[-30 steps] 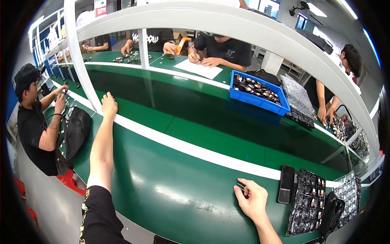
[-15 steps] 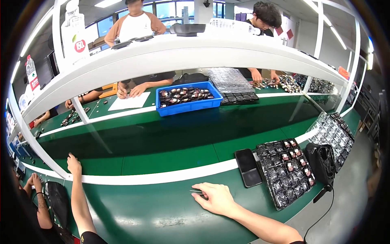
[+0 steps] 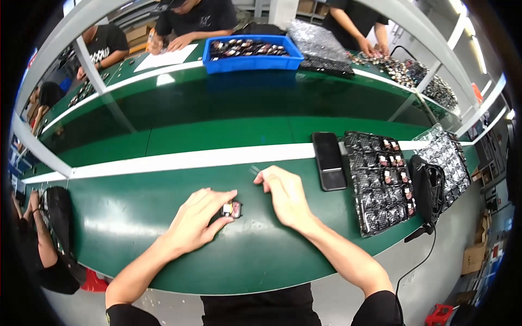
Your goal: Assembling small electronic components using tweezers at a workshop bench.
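At the middle of the green bench, my left hand (image 3: 193,220) holds a small black electronic part (image 3: 232,209) between thumb and fingers. The part shows a whitish and a copper-pink patch and sits at or just above the bench top; I cannot tell which. To its right is my right hand (image 3: 285,195), closed around thin metal tweezers (image 3: 254,170). Their tips point up and left, while the rest is hidden in the fingers. A gap separates the tweezers from the part.
Right of my right hand lie a black phone (image 3: 329,160), a black compartment tray (image 3: 375,212) with several small parts, and a black pouch (image 3: 429,187). Beyond the white rail (image 3: 206,156), a blue bin (image 3: 244,64) stands full of parts. Co-workers sit or stand across and at left.
My left hand has come from the far left to the bench's middle and now holds the small part. The right hand still grips the tweezers. The view has tilted down.
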`<state>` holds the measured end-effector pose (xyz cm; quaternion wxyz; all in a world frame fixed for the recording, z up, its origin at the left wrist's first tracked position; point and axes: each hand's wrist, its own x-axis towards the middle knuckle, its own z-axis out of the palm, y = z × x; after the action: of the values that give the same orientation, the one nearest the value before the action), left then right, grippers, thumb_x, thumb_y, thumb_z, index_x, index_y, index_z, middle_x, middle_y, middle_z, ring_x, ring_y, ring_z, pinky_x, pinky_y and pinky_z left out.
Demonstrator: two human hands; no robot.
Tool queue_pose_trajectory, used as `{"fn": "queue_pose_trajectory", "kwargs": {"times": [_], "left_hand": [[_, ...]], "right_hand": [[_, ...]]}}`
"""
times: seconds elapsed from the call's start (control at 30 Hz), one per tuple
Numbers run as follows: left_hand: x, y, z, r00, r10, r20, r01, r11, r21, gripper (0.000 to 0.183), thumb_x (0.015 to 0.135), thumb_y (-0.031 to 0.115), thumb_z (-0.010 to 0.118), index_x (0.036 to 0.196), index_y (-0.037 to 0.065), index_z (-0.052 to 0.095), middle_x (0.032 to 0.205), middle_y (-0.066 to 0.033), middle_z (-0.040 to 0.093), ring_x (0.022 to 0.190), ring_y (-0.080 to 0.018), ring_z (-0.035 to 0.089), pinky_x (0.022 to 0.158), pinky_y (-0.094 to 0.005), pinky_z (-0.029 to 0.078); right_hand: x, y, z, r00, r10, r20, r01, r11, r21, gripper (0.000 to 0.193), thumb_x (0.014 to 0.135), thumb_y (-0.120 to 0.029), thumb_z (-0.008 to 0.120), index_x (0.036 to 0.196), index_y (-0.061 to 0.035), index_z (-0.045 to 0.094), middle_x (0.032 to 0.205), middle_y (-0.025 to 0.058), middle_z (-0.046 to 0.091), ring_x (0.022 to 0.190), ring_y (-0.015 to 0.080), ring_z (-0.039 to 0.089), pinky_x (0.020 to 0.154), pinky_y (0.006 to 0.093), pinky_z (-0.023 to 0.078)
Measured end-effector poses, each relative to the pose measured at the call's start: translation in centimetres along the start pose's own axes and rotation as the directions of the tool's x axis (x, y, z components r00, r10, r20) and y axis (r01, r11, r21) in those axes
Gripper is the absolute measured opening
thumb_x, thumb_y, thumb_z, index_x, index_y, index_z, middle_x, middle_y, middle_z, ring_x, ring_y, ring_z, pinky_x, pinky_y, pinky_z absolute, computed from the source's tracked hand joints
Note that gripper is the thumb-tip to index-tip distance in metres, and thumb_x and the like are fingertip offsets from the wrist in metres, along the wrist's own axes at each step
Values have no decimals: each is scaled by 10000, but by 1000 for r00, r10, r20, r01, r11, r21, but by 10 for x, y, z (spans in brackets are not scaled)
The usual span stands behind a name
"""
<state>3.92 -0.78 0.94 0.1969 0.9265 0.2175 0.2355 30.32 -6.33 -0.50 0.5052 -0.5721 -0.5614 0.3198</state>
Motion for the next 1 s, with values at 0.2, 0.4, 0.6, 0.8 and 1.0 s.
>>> {"fn": "queue_pose_trajectory", "kwargs": {"times": [0.2, 0.4, 0.6, 0.8, 1.0], "left_hand": [[-5, -12, -5, 981, -196, -5, 188, 944, -270, 663, 853, 43, 913, 1474, 38, 681, 1310, -131, 752, 1159, -303, 693, 1049, -420, 565], [-9, -7, 0, 984, -168, -60, 151, 964, -219, 672, 819, 91, 960, 1441, 58, 708, 1297, -114, 715, 1157, -301, 665, 1043, -422, 552], [-14, -16, -2, 974, -224, -24, 218, 965, -143, 559, 787, 126, 993, 1306, 82, 789, 1242, -75, 657, 1156, -286, 637, 999, -392, 544], [-17, -24, -9, 969, -240, 67, 248, 916, -314, 543, 782, 182, 1009, 1281, 111, 808, 930, 13, 692, 848, -169, 623, 1087, -482, 431], [-15, -23, -10, 970, -233, 71, 243, 947, -210, 536, 763, 249, 1019, 1251, 111, 846, 876, 22, 654, 763, -155, 476, 927, -350, 326]], "right_hand": [[-6, -5, 8, 997, -76, -29, 74, 996, -52, 306, 1193, -200, 566, 1067, 33, 720, 914, 80, 632, 776, 154, 548, 714, 346, 465], [-13, -1, 18, 997, -75, 11, 74, 997, 22, 135, 1140, -111, 687, 1132, 17, 730, 914, 27, 618, 740, 89, 502, 656, 287, 414], [-19, -12, 18, 997, 20, 75, -27, 995, 99, 118, 1089, -70, 777, 1157, 26, 785, 867, -11, 697, 678, 12, 515, 577, 228, 382], [-26, -18, 19, 989, 98, 110, -127, 949, 290, 96, 1051, -13, 804, 1130, 31, 836, 888, -22, 744, 733, -2, 604, 606, 181, 440], [-25, -18, 18, 975, 69, 210, -81, 996, 48, 122, 968, 51, 781, 1072, 43, 844, 790, 17, 722, 642, 16, 576, 543, 234, 413]]}}
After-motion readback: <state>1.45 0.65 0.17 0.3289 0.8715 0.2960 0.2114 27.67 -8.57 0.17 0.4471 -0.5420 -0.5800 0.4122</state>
